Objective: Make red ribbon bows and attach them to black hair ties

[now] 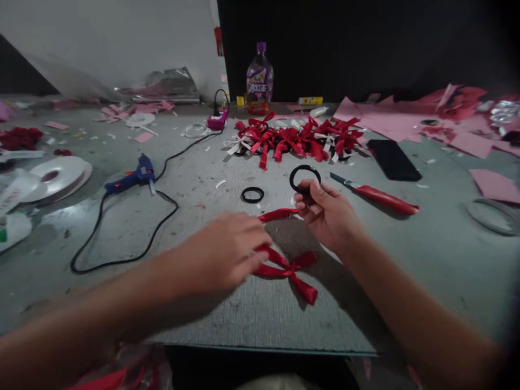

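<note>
My right hand point(325, 208) pinches a black hair tie point(304, 177) between thumb and fingers, holding it up off the table. My left hand point(231, 246) is over the left part of a red ribbon bow point(291, 269) that lies on the table; its fingers are blurred, and whether they grip the ribbon I cannot tell. A second red ribbon strip point(278, 214) runs between the two hands, its ends hidden by them. Another black hair tie point(252, 195) lies flat beyond my left hand.
Finished red and white bows point(288, 138) are heaped behind. A blue glue gun point(132, 176) with a looping cord lies left, near a ribbon spool point(57, 176). Red-handled scissors or knife point(382, 197) and a black phone point(394, 160) lie right. A bottle point(260, 81) stands at the back.
</note>
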Demonstrator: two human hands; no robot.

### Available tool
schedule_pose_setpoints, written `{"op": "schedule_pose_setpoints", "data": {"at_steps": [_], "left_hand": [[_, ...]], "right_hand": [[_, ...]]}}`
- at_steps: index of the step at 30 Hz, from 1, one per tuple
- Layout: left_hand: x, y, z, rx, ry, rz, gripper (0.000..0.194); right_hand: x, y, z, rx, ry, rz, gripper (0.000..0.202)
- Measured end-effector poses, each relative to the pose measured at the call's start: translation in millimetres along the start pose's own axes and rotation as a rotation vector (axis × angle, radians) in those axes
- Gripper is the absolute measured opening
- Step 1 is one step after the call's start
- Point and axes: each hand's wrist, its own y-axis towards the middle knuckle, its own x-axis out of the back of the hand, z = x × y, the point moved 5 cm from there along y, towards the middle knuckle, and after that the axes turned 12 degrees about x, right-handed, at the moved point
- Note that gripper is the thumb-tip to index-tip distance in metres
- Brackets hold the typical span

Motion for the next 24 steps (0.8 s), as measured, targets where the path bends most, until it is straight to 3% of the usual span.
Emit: {"op": "schedule_pose_setpoints", "data": {"at_steps": [2, 4, 9, 17, 24], "left_hand": [[-14.9, 12, -26, -0.081, 0.013, 0.088, 0.024], [-20.0, 24, -39, -0.178, 0.006, 0.148, 0.026], [-24.9, 45, -40, -0.352, 0.059, 0.259, 0.023], [-40.1, 40, -31, -0.386, 0.203, 0.102, 0.004], [-22.4, 34, -35, -0.383, 0.103, 0.12, 0.003]], "right_hand": [[2, 2, 3, 0.019, 0.001, -0.026, 0.018], [3, 3, 4, 0.026, 0.014, -0.048, 0.017], [2, 3, 4, 0.014, 0.08, -0.058, 0.013], [5, 6, 1, 0.027, 0.092, -0.05, 0.02], [1, 2, -5, 0.018, -0.02, -0.019, 0.035]]}}
